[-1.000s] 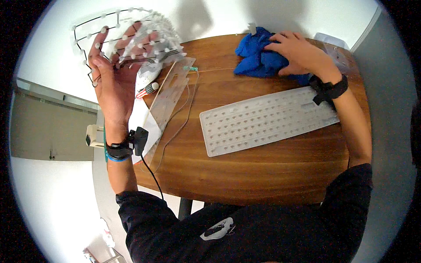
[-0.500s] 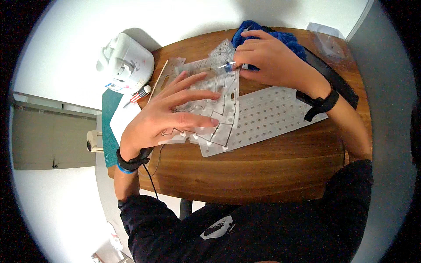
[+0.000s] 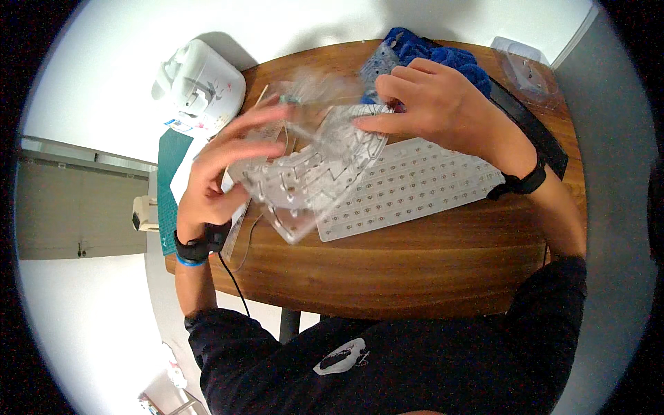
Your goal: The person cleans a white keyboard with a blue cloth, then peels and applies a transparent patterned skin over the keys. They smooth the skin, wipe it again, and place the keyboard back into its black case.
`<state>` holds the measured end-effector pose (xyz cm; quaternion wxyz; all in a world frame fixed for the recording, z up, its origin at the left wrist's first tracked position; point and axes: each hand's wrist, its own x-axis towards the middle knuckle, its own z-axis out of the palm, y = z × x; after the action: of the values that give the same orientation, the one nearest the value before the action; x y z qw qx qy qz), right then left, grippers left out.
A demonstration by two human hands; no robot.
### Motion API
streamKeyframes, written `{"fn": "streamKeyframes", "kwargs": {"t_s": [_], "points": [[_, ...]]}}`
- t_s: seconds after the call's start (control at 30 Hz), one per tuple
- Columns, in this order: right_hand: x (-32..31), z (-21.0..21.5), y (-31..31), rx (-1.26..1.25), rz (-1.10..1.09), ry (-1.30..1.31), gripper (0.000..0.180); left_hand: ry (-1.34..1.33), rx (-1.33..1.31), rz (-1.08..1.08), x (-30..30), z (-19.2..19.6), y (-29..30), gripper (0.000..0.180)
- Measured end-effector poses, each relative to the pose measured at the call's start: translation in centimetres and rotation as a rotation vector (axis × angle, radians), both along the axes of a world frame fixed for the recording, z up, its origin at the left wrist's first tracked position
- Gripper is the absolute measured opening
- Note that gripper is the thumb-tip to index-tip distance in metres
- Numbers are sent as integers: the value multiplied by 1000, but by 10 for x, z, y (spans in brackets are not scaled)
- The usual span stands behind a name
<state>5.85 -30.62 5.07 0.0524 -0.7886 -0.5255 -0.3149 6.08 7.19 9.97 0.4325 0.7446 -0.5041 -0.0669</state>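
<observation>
A clear plastic membrane sheet point(image 3: 311, 180) with dark printed circuit lines is raised and bent above the table, partly blurred. My right hand point(image 3: 432, 97) pinches its upper right edge between thumb and fingers. At the sheet's left side, my left hand point(image 3: 211, 173) is open, fingers spread and thumb apart; whether it touches the sheet is hard to see. Partly under the raised sheet, a long pale mat point(image 3: 422, 183) dotted with rows of small round domes lies on the wooden table point(image 3: 415, 270).
A blue cloth point(image 3: 449, 66) lies at the back beside a long black piece point(image 3: 532, 117). A clear plastic tray point(image 3: 526, 69) sits far right. On the left are a white jug-like container point(image 3: 204, 86), a green cutting mat point(image 3: 168, 190) and a black cable point(image 3: 235, 280).
The membrane sheet has been lifted and bent, its lower corner swinging left. My left hand has drawn back to the left. My right hand has shifted slightly right and nearer.
</observation>
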Motion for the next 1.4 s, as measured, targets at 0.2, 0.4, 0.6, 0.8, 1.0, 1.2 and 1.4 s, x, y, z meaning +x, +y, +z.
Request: {"fn": "streamKeyframes", "kwargs": {"t_s": [0.2, 0.4, 0.6, 0.8, 1.0, 1.2, 1.4], "points": [[-10, 3, 12, -7, -103, -87, 31, 334, -178, 60, 10, -11, -2, 79], [-11, 14, 23, 234, -172, -155, 49, 615, 25, 359, 2, -38, -21, 63], [-15, 13, 26, 260, -244, 37, 56, 590, 53, 446, 16, -64, -12, 52], [-3, 2, 10, 256, -145, 258, 58, 734, -32, 461, 20, -52, 23, 35], [30, -47, -56, 10, -730, 314, 89, 658, 47, 586, 21, -51, 43, 38], [43, -42, -58, -67, -865, 641, 79, 763, 181, 521, 20, -44, 56, 42], [49, -38, -75, 438, -559, 415, 57, 654, 225, 450, 18, -19, 32, 41]]}}
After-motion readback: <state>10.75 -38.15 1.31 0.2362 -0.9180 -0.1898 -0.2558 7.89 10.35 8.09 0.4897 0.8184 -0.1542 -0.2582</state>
